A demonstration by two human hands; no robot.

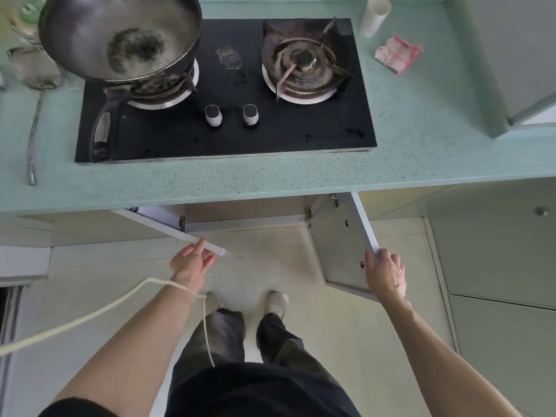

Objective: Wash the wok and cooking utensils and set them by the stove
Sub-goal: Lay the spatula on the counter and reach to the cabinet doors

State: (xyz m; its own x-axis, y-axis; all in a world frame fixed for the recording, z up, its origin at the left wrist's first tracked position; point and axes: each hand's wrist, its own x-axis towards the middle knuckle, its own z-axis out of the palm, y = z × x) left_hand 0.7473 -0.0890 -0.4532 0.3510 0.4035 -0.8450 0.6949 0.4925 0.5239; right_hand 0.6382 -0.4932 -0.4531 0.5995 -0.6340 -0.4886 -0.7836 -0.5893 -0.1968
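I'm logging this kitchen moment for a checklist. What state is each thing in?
Wok: on the left burner, dark residue inside.
Right burner: bare, unlit.
Spatula: lying on the counter left of the stove.
Left cabinet door: open, left hand at its edge.
Right cabinet door: open, right hand on its edge.

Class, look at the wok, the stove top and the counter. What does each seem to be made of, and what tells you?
Wok: probably steel, dull grey sheen, dark patch in its bottom.
Stove top: likely black glass; flat, glossy, with faint reflections.
Counter: looks like pale green stone or composite, speckled with dark flecks; which one is unclear.
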